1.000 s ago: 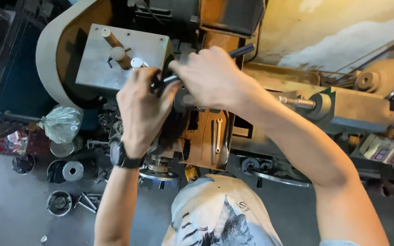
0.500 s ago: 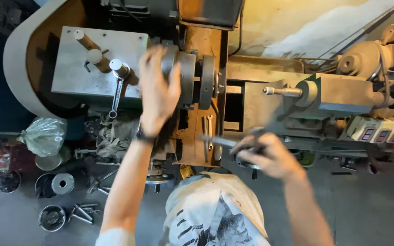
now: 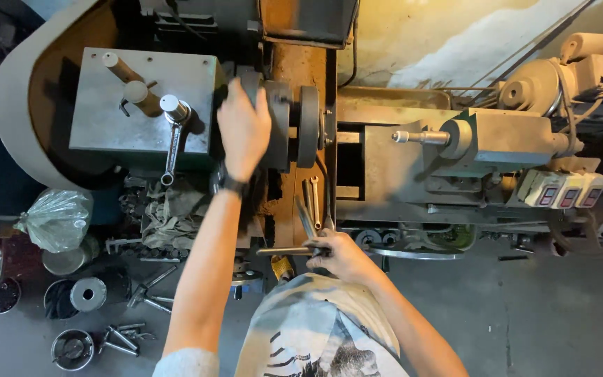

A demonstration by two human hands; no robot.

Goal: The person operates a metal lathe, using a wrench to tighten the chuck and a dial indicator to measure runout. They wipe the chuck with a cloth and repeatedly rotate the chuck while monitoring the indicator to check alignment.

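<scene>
Left hand: we see our left hand (image 3: 244,129) laid flat over the lathe chuck (image 3: 279,126), fingers spread across its dark rim and not clenched; the palm side is hidden from us, so we cannot tell how firmly it presses.
Right hand: our right hand (image 3: 343,257) sits low by the front of the lathe bed, fingers wrapped around a slim metal rod (image 3: 284,250) that juts out to the left; its far end under the hand is covered.
Chuck: it sits at the middle of the machine, just right of the grey headstock box (image 3: 141,98), partly masked by our hand and blurred at the edge.
Tailstock: the tailstock (image 3: 483,139) stands well apart to the right, its pointed spindle aimed at the chuck.
Wrenches: a ring spanner (image 3: 170,155) hangs on a headstock post; two more spanners (image 3: 311,209) lie on the bed between our hands.
Floor: a plastic bag (image 3: 56,218), round tins and loose tools (image 3: 123,338) lie at lower left, too small to name singly.
Cut off: the shirt (image 3: 308,335) and both forearms run out of frame below.
</scene>
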